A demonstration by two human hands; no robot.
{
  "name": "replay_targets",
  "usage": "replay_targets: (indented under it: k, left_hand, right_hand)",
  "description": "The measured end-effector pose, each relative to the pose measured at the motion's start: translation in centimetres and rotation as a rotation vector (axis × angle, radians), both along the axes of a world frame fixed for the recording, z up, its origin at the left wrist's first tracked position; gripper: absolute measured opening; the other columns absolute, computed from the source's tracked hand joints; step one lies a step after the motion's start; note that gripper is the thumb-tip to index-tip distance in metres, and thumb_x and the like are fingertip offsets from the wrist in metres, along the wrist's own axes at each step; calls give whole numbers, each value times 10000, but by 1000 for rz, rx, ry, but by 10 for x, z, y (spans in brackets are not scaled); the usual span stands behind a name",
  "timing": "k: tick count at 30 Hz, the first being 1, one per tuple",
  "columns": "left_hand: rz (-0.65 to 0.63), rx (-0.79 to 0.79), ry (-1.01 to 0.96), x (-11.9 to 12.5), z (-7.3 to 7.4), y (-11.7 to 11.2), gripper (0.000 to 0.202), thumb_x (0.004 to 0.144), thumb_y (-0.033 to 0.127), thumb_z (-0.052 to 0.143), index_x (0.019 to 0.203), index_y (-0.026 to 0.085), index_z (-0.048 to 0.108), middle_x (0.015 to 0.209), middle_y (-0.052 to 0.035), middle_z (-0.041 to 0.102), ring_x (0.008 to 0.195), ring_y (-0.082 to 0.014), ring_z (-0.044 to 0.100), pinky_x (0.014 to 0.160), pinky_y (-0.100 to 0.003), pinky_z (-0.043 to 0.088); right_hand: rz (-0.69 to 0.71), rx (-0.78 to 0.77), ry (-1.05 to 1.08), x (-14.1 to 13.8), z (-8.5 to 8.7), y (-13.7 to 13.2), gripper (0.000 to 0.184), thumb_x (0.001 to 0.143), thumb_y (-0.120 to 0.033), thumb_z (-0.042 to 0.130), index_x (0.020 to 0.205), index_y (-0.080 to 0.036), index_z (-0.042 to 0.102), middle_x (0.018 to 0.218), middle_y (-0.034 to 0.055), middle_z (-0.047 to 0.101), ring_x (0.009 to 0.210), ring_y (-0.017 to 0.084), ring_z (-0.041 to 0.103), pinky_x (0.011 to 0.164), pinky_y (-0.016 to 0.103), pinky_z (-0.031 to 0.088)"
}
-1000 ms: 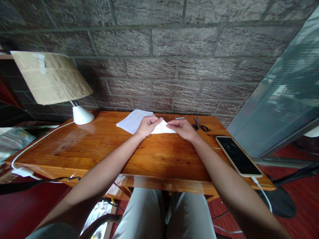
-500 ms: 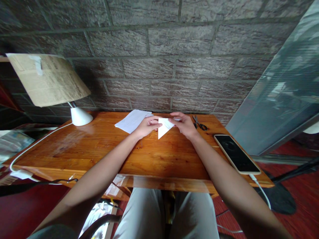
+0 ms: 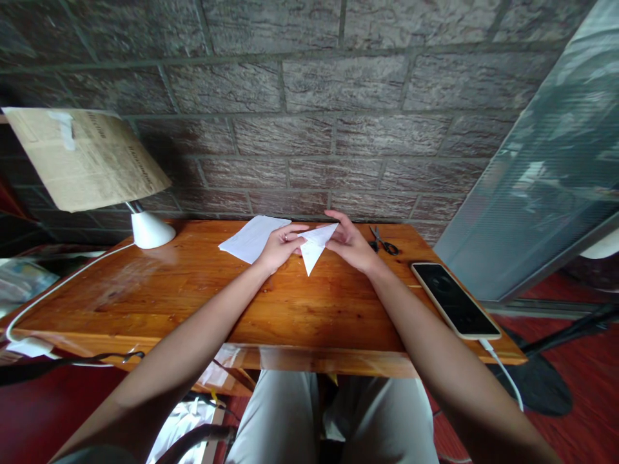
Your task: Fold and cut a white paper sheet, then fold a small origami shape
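— Near the far edge of the tabletop [image 3: 290, 309], about midway along it, what are the hands doing?

— Both are holding the folded paper [image 3: 313, 250], a white triangle. The left hand [image 3: 276, 246] is gripping its upper left corner and the right hand [image 3: 352, 246] its upper right corner. The fingers [image 3: 293, 229] are pinching narrowly on the sheet from either side.

— Which way is it lying?

— Its long top edge is running across between the two hands, rising a little toward the right one. Its point is hanging down toward the near edge. Both hands are equally close, and neither is reaching.

— Is it touching the wood?

— I cannot tell. The tip looks to be hovering just above it or brushing it.

— Anything hidden?

— Some of the right hand's fingertips are sitting behind the paper, so that grip is partly covered. A flat sheet [image 3: 247, 237] is lying just beside the left hand, partly behind it. The scissors [image 3: 384, 243] are lying near the right hand, toward the far right corner, small and hard to make out. A phone [image 3: 454, 299] is lying by the right edge, well apart.
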State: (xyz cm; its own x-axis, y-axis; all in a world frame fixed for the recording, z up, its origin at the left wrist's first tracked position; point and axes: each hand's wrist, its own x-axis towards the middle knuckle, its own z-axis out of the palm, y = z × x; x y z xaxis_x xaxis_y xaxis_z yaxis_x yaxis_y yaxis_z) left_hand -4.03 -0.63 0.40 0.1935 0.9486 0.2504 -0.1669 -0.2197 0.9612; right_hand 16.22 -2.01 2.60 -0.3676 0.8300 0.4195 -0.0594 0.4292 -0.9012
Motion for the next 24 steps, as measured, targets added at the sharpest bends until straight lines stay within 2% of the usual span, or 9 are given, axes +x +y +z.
replay_targets:
  k: [3,8,13,18,24]
  left_hand:
    - [29,41,-21,1,1,0,404,634,319,812,992,164,707,724,-11,716,656,-155,646,622,-268,518]
    - [21,89,29,3,2,-2,252,619,291,810,807,150,721,751,-35,731,645,-154,645,599,-263,505]
    - [-45,147,59,4,4,-6,282,622,288,834,846,142,746,776,-52,747,660,-153,661,655,-275,511]
    - [-61,165,50,3,7,-9,324,612,308,857,881,155,761,849,-63,770,750,-180,695,776,-317,528]
    - [-88,161,81,3,9,-12,357,610,357,860,896,162,774,940,-82,774,838,-214,705,842,-354,530]
  right_hand:
    - [24,20,-11,-2,1,-2,679,709,-284,766,1304,-288,439,1147,39,684,1014,211,675,940,389,526]
    - [-50,40,25,-4,2,-2,467,734,-340,761,1140,-263,543,1077,40,709,941,204,692,903,377,535]
    - [-85,-15,101,-4,3,-2,498,698,-335,801,1124,-270,550,1006,25,736,860,185,702,849,350,540]
    - [-71,-98,199,-4,3,-1,434,710,-345,785,1089,-278,584,993,15,743,864,187,702,826,346,540]
    - [-90,-102,232,-7,1,1,303,697,-390,796,900,-242,625,965,20,741,838,180,686,791,333,536]
